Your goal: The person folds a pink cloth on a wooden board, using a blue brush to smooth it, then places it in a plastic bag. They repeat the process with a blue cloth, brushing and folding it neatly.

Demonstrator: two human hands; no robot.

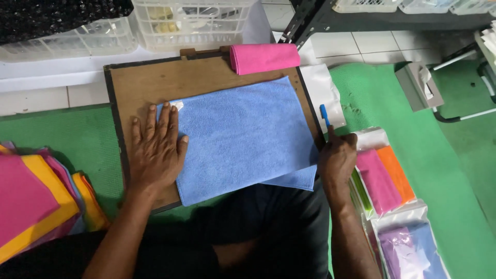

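Right now a blue cloth lies flat on a brown board across the person's lap, w/ its lower right corner hanging off the board edge. L hand is spread flat, palm down, fingers open, pressing the cloth's left edge onto the board. R hand rests at the cloth's right edge by the board rim, fingers curled; can't tell if it pinches the cloth or just touches it. A blue pen lies just beyond it.

To do the step well, I'd say: keep the L palm as anchor, smooth outward so no creases stay, square edges to the board.

Rolled pink cloth sits at the board's top edge; bagged cloths lie to the right, a cloth stack to the left.
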